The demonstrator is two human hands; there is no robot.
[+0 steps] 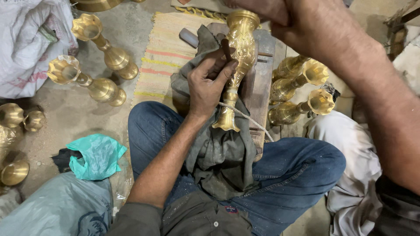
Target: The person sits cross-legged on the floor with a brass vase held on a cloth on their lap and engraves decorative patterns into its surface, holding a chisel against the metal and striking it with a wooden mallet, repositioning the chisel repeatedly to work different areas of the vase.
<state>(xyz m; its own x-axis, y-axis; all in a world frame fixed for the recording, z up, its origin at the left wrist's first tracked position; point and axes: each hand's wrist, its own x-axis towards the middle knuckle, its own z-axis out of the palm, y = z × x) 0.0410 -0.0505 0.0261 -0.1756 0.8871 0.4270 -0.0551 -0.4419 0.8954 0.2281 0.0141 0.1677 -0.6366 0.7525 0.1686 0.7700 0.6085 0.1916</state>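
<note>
A tall brass vase (pixel 239 48) stands tilted on a dark wooden block (pixel 264 83) between my knees, its foot near my lap. My left hand (pixel 209 85) is closed around a short dark tool (pixel 226 47) and presses it against the vase's side. At the top of the frame my right hand (pixel 306 24) grips the vase by its rim. A pale cord (pixel 245 117) runs across the vase's stem towards the right. A grey cloth (pixel 218 148) is draped over my lap and under the vase.
Two brass vases (pixel 105 46) (pixel 87 82) lie on the floor at left, and several more (pixel 299 78) lie at right. A striped mat (pixel 164 57) lies ahead. There is a teal plastic bag (pixel 98 155) at lower left, a white sack (pixel 26 43) at upper left, and brass bowls (pixel 15 116) at the left edge.
</note>
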